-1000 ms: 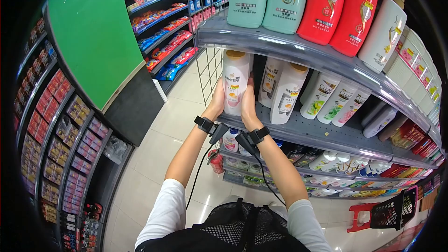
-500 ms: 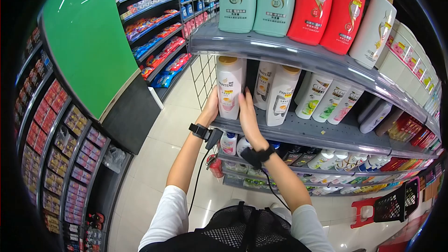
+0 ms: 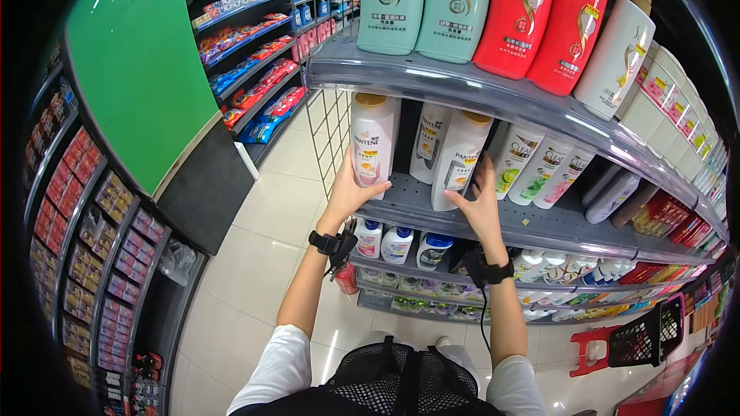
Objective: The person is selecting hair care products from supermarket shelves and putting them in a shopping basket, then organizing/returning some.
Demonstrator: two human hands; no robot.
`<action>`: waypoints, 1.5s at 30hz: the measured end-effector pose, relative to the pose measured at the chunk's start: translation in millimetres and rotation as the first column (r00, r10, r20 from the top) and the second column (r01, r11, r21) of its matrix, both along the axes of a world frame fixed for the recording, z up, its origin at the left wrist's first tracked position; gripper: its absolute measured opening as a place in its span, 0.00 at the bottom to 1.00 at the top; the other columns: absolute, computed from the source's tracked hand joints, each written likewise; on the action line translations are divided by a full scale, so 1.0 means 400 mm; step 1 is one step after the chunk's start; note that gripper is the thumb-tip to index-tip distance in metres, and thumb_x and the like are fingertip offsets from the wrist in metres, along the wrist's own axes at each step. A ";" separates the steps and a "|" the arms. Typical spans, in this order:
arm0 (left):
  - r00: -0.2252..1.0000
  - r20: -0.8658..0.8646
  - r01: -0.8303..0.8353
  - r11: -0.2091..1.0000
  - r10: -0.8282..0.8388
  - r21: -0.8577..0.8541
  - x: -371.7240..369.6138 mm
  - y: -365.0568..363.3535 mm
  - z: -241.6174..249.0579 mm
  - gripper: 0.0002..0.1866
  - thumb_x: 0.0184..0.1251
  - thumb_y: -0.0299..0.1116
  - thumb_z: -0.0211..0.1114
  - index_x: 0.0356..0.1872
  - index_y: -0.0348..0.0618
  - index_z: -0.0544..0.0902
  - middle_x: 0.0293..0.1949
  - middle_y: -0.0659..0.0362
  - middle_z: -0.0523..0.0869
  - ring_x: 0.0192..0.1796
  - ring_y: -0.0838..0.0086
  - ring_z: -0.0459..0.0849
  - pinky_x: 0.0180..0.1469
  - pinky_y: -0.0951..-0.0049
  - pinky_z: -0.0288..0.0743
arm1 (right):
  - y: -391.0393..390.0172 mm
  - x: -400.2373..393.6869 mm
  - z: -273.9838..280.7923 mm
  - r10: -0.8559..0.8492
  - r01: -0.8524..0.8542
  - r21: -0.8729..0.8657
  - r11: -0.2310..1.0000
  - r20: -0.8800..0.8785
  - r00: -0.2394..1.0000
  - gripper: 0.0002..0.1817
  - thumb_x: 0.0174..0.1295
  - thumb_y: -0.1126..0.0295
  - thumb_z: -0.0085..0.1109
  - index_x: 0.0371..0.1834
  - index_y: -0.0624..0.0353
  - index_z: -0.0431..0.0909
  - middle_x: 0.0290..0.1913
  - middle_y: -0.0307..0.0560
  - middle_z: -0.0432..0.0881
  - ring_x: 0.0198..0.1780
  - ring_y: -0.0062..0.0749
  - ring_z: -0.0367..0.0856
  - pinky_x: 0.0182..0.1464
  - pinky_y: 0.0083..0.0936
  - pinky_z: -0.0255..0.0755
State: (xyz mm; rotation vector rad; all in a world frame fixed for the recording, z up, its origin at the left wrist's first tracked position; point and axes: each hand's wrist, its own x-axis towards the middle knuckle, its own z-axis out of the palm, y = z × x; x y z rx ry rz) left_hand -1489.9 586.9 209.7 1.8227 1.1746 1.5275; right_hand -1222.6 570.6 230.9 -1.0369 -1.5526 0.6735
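Observation:
My left hand (image 3: 356, 191) is wrapped round the lower part of a white Pantene shampoo bottle (image 3: 371, 139) with a gold cap, its thumb lying across the front. This bottle stands upright at the left end of the middle shelf. On a second gold-capped Pantene bottle (image 3: 461, 156), my right hand (image 3: 481, 199) has its thumb at the lower front and its fingers along the right side. Between and behind these two stands another Pantene bottle (image 3: 430, 139). Several Clear shampoo bottles (image 3: 546, 169) are lined up to the right of my right hand.
Green bottles (image 3: 456, 8) and red bottles (image 3: 515, 15) stand on the upper shelf (image 3: 462, 81). Pump bottles (image 3: 397, 245) fill the shelf below. A wire grid (image 3: 330, 135) closes the shelf's left end. A black basket (image 3: 646, 339) is at lower right, and packed shelves line the left.
My right hand has left the left Pantene bottle and moved right onto the second one. My left hand's thumb has come round the front of its bottle.

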 end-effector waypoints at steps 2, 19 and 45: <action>0.999 0.053 -0.015 0.997 0.011 0.078 0.006 0.028 -0.030 0.51 0.46 0.36 0.79 0.70 0.39 0.57 0.56 0.48 0.78 0.57 0.61 0.80 0.58 0.64 0.73 | 0.038 -0.006 -0.015 0.113 -0.112 0.015 0.994 -0.173 0.978 0.48 0.47 0.69 0.75 0.69 0.64 0.53 0.66 0.60 0.66 0.66 0.42 0.68 0.65 0.37 0.64; 0.979 -0.043 -0.193 0.973 0.200 0.123 0.017 0.018 -0.033 0.48 0.48 0.41 0.77 0.68 0.39 0.58 0.53 0.44 0.80 0.54 0.54 0.81 0.54 0.61 0.75 | 0.029 -0.152 -0.017 -0.151 0.135 0.128 0.982 0.125 0.981 0.44 0.43 0.66 0.79 0.58 0.70 0.57 0.58 0.63 0.67 0.58 0.51 0.72 0.56 0.37 0.69; 0.954 -0.104 -0.268 0.955 0.281 0.130 0.016 0.025 -0.047 0.51 0.47 0.43 0.78 0.70 0.37 0.57 0.55 0.44 0.79 0.56 0.55 0.81 0.56 0.62 0.74 | 0.135 -0.057 -0.005 0.347 -0.334 -0.142 0.932 0.078 0.935 0.42 0.44 0.58 0.77 0.63 0.63 0.70 0.67 0.54 0.60 0.69 0.43 0.62 0.67 0.36 0.63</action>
